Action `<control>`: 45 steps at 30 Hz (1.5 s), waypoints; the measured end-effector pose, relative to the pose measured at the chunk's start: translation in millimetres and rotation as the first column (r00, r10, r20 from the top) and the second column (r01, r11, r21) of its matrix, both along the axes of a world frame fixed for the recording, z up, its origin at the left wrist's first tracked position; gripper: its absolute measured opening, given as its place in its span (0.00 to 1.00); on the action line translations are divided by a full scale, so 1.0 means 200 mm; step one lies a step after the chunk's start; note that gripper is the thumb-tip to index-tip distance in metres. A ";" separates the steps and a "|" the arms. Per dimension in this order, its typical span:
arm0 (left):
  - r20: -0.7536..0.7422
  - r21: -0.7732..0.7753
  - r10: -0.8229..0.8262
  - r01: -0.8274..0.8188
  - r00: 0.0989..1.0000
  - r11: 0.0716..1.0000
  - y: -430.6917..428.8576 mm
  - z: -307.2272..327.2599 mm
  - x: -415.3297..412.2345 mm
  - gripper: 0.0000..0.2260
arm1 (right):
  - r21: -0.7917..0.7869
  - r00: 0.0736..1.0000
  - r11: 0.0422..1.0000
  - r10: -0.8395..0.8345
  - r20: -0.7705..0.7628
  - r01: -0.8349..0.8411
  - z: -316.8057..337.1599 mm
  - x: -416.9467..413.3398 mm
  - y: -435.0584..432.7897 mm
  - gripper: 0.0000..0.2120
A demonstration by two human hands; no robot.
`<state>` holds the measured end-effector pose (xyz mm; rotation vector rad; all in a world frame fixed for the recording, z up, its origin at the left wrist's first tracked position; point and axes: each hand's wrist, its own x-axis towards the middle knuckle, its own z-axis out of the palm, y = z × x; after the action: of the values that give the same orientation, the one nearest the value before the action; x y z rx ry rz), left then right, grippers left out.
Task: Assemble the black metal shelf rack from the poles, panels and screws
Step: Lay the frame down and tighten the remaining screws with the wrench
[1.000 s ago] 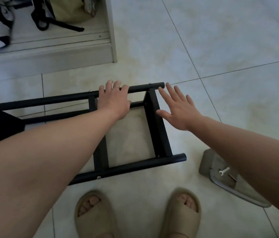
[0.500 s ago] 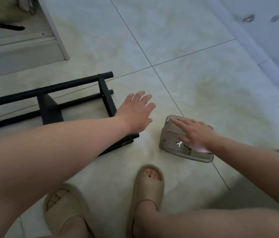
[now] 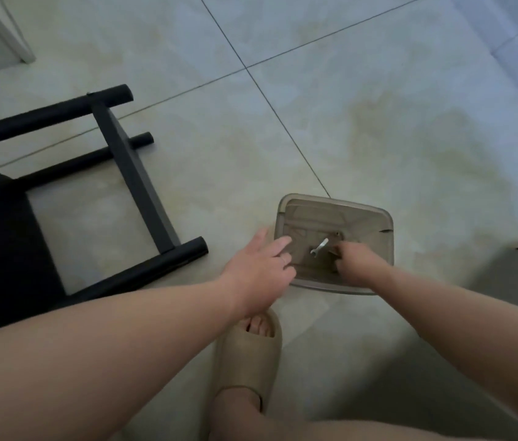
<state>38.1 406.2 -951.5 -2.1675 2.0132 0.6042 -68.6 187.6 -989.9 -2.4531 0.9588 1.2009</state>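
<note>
The right hand [image 3: 357,260] is inside the shallow grey tray [image 3: 337,201] with its fingers bent downward at the tray's bottom; something dark lies under them, but I cannot tell if they already pinch it or only reach for it. Just beside these fingers lies a small silver wrench [image 3: 319,246], not held by anyone. The left hand [image 3: 259,270] is relaxed with the fingers apart and holds nothing, its fingertips at the left wall of the tray. One second ago both hands were at the top pole of the black shelf rack [image 3: 138,176], and half a second ago the right hand lay flat on the tray; now both hands have left the rack. The rack lies on its side on the tiled floor [image 3: 378,106], left of the tray and apart from it, with nobody touching it. I judge that the person now fetches a screw or the tool for the next joint, so the frame is not complete. A beige slipper [image 3: 246,354] stands near the tray
</note>
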 end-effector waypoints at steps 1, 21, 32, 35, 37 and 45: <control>0.006 -0.026 -0.009 0.009 1.000 1.000 0.01 -0.02 0.00 0.15 | -0.006 1.000 1.000 0.013 -0.006 -0.013 -0.03 0.01 -0.01 0.19; -0.022 -0.215 0.061 -0.064 0.998 0.974 0.04 0.07 0.14 0.13 | -0.011 0.908 0.986 -0.148 0.392 0.165 0.07 0.11 0.06 0.05; -0.192 -0.167 0.680 -0.706 0.708 0.688 0.33 0.43 0.54 0.16 | 0.350 0.692 0.930 -0.324 0.645 0.110 0.51 0.35 0.49 0.08; -0.209 -0.086 0.776 -0.802 0.595 0.591 0.48 0.43 0.61 0.17 | 0.466 0.676 0.881 -0.396 0.621 0.088 0.55 0.39 0.67 0.10; -0.242 -0.014 0.825 -0.852 0.512 0.524 0.58 0.40 0.64 0.17 | 0.496 0.673 0.867 -0.395 0.626 0.048 0.57 0.42 0.77 0.09; -0.482 0.466 0.870 -0.811 0.104 0.354 0.78 0.18 0.65 0.16 | 0.765 0.613 0.644 -0.610 0.503 0.013 0.51 0.44 1.01 0.08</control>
<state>167.7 561.7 -915.2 -3.2127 0.3891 1.7930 19.3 388.6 -887.7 -1.6972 0.5155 0.2349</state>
